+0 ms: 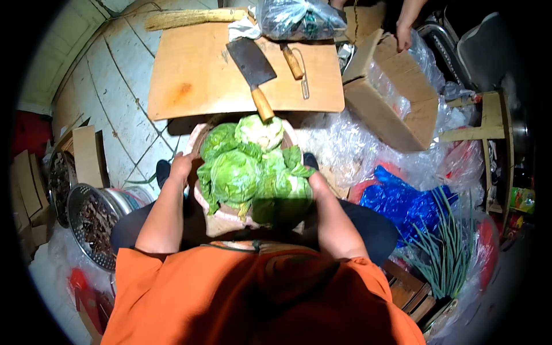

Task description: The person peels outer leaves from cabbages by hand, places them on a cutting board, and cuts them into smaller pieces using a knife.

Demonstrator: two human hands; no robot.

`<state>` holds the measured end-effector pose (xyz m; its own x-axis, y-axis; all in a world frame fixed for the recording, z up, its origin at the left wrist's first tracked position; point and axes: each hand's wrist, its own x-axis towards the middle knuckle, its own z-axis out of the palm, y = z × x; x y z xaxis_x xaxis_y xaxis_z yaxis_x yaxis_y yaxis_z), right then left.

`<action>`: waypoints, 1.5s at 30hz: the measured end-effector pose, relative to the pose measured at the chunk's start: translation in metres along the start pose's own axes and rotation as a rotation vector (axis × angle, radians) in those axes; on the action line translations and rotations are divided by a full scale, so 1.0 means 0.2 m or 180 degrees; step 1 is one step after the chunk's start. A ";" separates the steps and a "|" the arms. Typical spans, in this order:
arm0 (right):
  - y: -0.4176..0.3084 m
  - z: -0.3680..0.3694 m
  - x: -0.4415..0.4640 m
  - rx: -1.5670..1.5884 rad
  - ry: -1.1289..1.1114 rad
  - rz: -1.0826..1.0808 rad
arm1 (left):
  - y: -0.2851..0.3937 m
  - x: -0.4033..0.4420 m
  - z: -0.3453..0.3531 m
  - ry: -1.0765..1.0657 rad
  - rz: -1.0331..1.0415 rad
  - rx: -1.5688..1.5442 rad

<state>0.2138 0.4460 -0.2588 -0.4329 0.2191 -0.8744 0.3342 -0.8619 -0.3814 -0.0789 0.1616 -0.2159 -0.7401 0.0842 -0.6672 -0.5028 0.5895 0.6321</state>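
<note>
Between my knees stands a round pinkish basin (196,140) heaped with green cabbages (234,175). One paler cabbage (259,133) lies at the far side of the heap. My left hand (183,165) grips the basin's left rim, its fingertips partly out of sight. On the opposite side, my right hand (315,183) is closed at the basin's edge beside loose outer leaves, with most fingers hidden. Just beyond the basin, a cleaver (252,62) lies on a wooden board (195,75), its handle jutting over the near edge. A wooden-handled tool (292,62) rests to its right.
Another person's hand (404,37) holds a cardboard box (397,86) at the upper right. Clear plastic sheeting (333,144), a blue bag (385,198) and green onions (443,253) lie to the right. A perforated metal pot (95,221) with dark pieces stands left.
</note>
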 end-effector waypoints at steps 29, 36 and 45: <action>0.19 0.30 -0.94 -0.3274 0.0414 -0.2504 | 0.37 -1.15 -0.48 -0.1287 0.1222 -0.1358; -0.01 0.32 -1.13 -0.3557 0.0056 -0.2251 | 0.54 -1.08 -0.43 -0.1504 0.1464 -0.1435; -0.27 0.26 -1.23 -0.4183 -0.0724 -0.1781 | 0.61 -0.93 -0.21 -0.1619 0.1446 -0.1192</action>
<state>0.2596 0.4142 -0.0073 -0.8416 0.1964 -0.5030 0.5386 0.3737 -0.7552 -0.0219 0.1853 0.0019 -0.6592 0.6642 -0.3525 -0.3836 0.1060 0.9174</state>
